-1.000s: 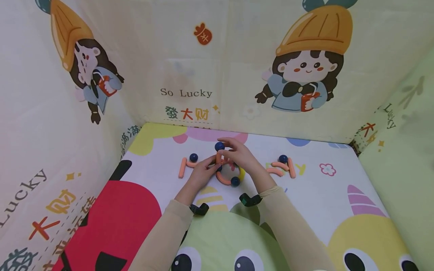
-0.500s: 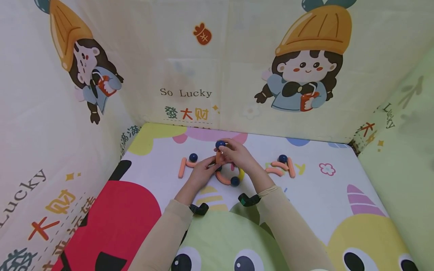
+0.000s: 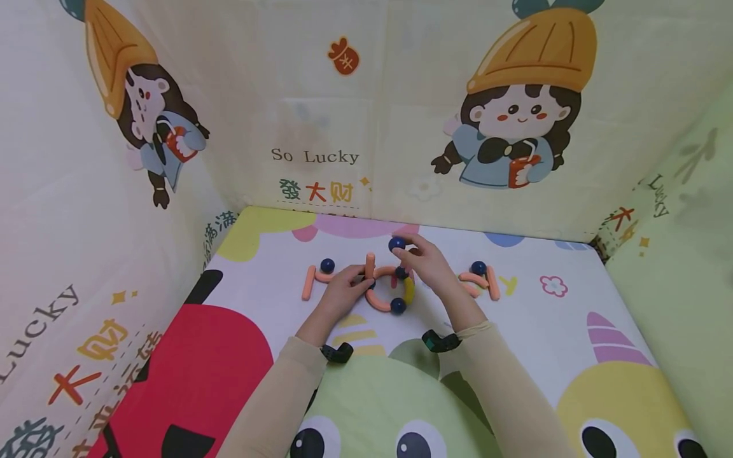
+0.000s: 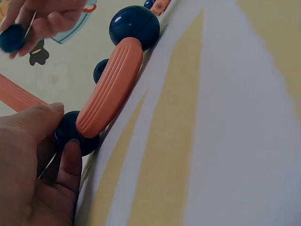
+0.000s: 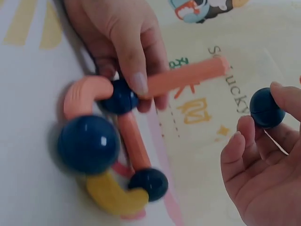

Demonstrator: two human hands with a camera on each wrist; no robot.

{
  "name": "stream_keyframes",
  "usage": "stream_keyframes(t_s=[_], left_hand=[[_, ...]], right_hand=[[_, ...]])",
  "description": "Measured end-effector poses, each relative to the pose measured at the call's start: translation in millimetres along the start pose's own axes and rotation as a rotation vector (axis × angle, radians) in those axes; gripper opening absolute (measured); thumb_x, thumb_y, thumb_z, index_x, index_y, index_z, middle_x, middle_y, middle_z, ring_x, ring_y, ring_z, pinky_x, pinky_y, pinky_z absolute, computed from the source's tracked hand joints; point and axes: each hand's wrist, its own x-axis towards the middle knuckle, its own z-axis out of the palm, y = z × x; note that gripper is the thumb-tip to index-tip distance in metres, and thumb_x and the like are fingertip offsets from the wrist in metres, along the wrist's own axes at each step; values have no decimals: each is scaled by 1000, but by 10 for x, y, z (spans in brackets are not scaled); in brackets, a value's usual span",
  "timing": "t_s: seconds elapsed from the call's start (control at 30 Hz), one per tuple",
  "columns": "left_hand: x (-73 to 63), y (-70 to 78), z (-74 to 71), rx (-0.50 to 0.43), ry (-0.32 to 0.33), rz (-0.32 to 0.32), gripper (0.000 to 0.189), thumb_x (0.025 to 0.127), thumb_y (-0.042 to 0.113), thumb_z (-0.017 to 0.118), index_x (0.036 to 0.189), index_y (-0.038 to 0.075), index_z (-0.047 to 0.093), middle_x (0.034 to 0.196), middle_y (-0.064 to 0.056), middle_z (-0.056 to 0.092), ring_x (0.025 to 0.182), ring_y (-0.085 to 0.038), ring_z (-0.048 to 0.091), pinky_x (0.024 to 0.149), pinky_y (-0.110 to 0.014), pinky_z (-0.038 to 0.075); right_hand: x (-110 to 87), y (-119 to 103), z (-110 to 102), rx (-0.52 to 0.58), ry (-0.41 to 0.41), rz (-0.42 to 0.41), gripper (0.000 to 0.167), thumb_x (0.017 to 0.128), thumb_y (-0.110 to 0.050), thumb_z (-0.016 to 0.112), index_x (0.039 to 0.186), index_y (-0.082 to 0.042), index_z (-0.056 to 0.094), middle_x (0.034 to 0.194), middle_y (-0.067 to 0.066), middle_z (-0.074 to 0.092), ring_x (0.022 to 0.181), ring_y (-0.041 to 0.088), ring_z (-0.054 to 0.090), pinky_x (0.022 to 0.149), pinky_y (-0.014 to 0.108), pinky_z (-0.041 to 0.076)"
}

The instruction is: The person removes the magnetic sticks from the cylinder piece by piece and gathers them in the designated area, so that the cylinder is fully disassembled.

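Magnetic-style ball-and-rod ring (image 3: 378, 304), dark blue balls joined by two orange rods and one yellow curved rod (image 3: 409, 291), lies on a cartoon-printed mat (image 3: 532, 343), between a person's hands. From where I stand, the left hand (image 3: 343, 291) pinches the ring's nearest ball (image 5: 123, 98) between thumb and fingers; from that ball a straight orange rod (image 3: 370, 264) sticks up. The right hand (image 3: 426, 264) pinches a loose blue ball (image 3: 397, 244) in its fingertips, held in the air, apart from the rod's tip. Spare pieces lie to either side: a blue ball (image 3: 327, 266) and orange rods on the left, another ball (image 3: 478, 268) with more orange rods on the right.
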Motion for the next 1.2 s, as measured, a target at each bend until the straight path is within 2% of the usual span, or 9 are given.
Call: stream_keyframes(t_s=[0.1,0.17,0.3,0.47,0.7,0.83,0.97,1.07,1.2], left_hand=[[2,10,5,-1,0,-19,35,94,39,66,129,36,63,136,6,61,131,-22,54,107,-50,44],[4,16,5,0,2,-29,36,94,38,67,130,37,62,137,5,60,132,-23,53,107,-50,44],[10,17,4,-1,0,-36,37,94,38,67,130,37,62,138,4,60,132,-23,53,107,-49,45],[16,6,-1,1,-6,-50,37,94,40,67,130,39,62,139,5,59,133,-21,52,107,-48,45],[27,-4,2,9,-10,-80,34,94,41,67,128,40,63,138,6,59,134,-21,51,108,-48,44],[30,-2,8,12,-9,-72,30,94,40,66,124,38,65,136,6,60,132,-21,53,107,-48,45],[25,9,9,25,-3,-61,28,94,39,66,123,36,66,132,6,62,128,-20,55,105,-47,47],[23,19,12,33,2,-54,28,95,38,66,122,34,66,129,5,63,124,-20,57,103,-47,48],[20,13,16,32,9,-55,31,94,38,67,125,35,65,132,5,62,127,-21,56,104,-47,47]], right_hand=[[-85,83,-161,-17,45,28,53,92,-52,64,140,-33,51,132,5,56,103,37,59,91,54,50],[-152,153,-289,-34,72,45,53,92,-52,64,140,-34,50,130,5,55,104,38,58,83,53,53],[-282,314,-566,-53,132,60,53,93,-49,64,140,-31,50,131,5,54,105,39,55,78,45,55],[-437,523,-894,-97,199,79,57,95,-48,61,143,-23,47,137,10,53,110,33,54,83,38,53],[-611,791,-1240,-184,276,147,61,96,-50,58,147,-19,44,145,15,48,121,34,49,91,41,43],[-662,985,-1375,-242,316,241,65,96,-53,56,149,-19,42,149,16,44,123,37,47,88,42,46],[-678,1142,-1444,-271,340,327,66,97,-52,54,150,-16,41,152,18,42,131,42,42,97,55,45],[-678,1228,-1466,-280,328,350,64,99,-48,54,151,-12,40,152,20,41,134,43,39,106,61,37],[-666,1331,-1484,-282,316,356,63,100,-45,54,150,-10,39,150,22,43,134,44,39,108,62,35]])
